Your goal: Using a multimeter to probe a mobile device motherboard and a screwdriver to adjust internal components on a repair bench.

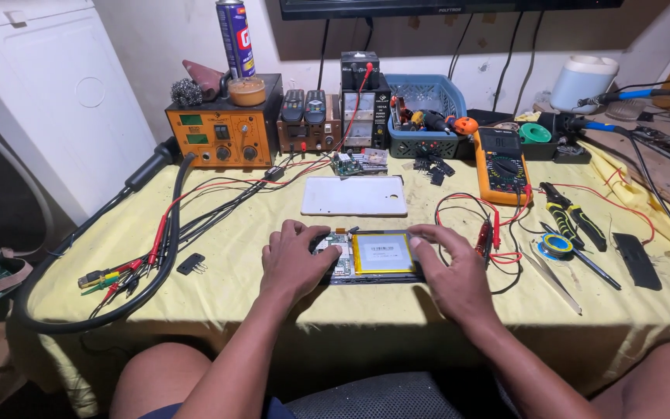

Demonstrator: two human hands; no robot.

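Both hands on opened tablet [374, 256]: left hand [296, 260] fingers curled over board edge, right hand [447, 271] fingers pressed flat; slip could dent silver battery [383, 253]

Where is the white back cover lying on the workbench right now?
In the head view, the white back cover lies flat mid-table on the yellow cloth, just beyond the opened tablet and in front of the power supply.
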